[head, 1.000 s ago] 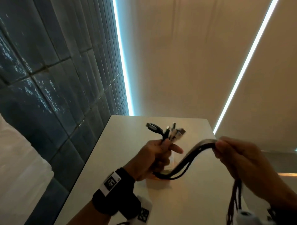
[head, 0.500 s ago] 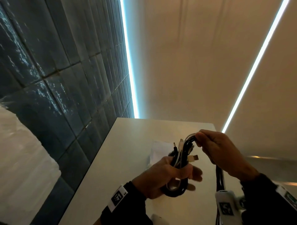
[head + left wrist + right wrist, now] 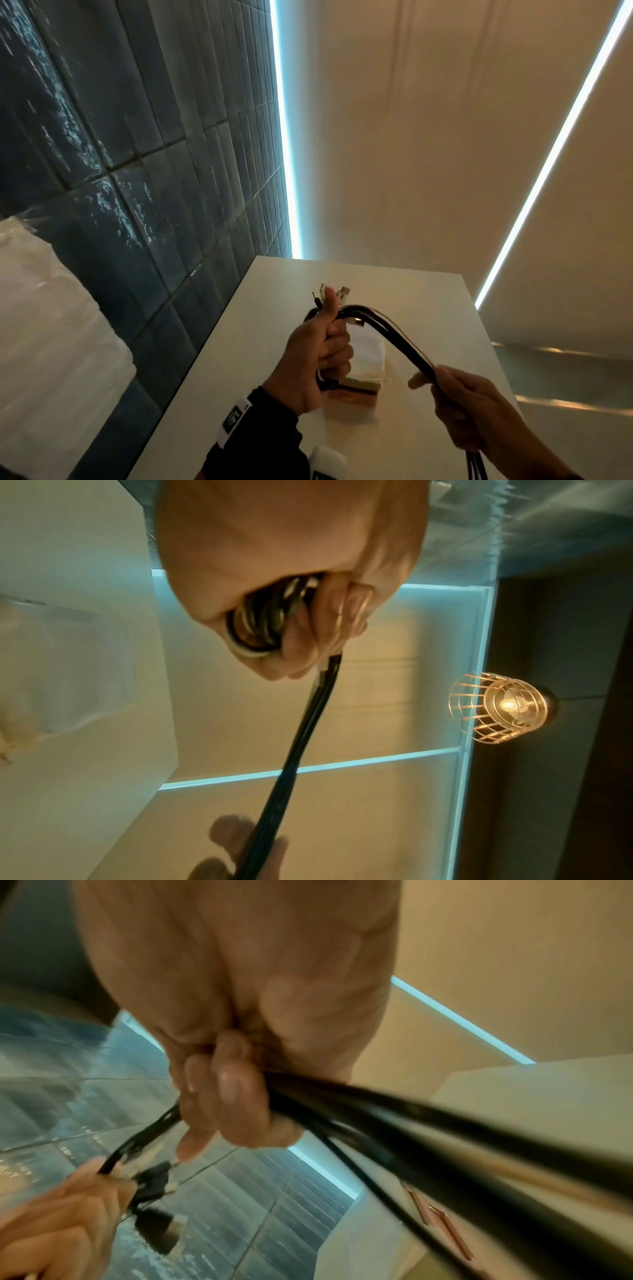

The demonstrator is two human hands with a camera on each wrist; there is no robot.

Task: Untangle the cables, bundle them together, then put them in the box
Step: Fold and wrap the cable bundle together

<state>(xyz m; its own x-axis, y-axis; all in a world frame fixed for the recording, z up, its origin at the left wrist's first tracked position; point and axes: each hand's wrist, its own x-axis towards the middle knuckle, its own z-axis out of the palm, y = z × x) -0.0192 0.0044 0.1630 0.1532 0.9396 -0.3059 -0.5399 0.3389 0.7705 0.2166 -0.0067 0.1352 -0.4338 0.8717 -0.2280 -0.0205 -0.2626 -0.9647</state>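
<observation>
A bundle of black and white cables arcs between both hands above a white table. My left hand grips the coiled end in a fist, thumb up, with several plugs sticking out above it. The coil shows inside that fist in the left wrist view, cables looped under the fingers. My right hand grips the strands lower right, and the loose ends hang below it. In the right wrist view its fingers curl round the black cables. A small box lies on the table behind the left hand.
A white paper or bag lies on the table by the box. A dark blue tiled wall runs along the left. A wrapped white bulk stands at lower left. A caged lamp glows in the left wrist view.
My right hand has drawn down and to the right along the cables, away from the left hand. The left hand has closed into a fist on the coil, thumb raised.
</observation>
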